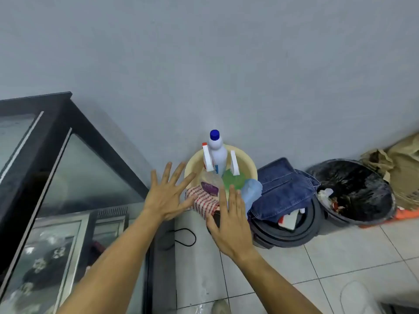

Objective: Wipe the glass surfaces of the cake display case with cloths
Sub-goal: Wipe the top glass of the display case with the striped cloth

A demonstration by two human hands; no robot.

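The cake display case (74, 168) with its black frame and slanted glass fills the left side. A cream basin (246, 159) stands by the wall and holds a white bottle with a blue cap (217, 152), spray bottles, a green sponge (233, 180), a red-and-white checked cloth (204, 203) and a light blue cloth (250, 191). My left hand (169, 196) hovers with fingers spread at the basin's left rim, over the checked cloth. With fingers straight and together, my right hand (231, 220) reaches toward the front of the basin. Neither hand holds anything.
Folded denim (283, 189) lies on a stack of black rings (301, 232) to the right of the basin. Further right stand a black waste bin (362, 214) and brown paper (403, 164). A black cable (186, 236) loops on the tiled floor (340, 257).
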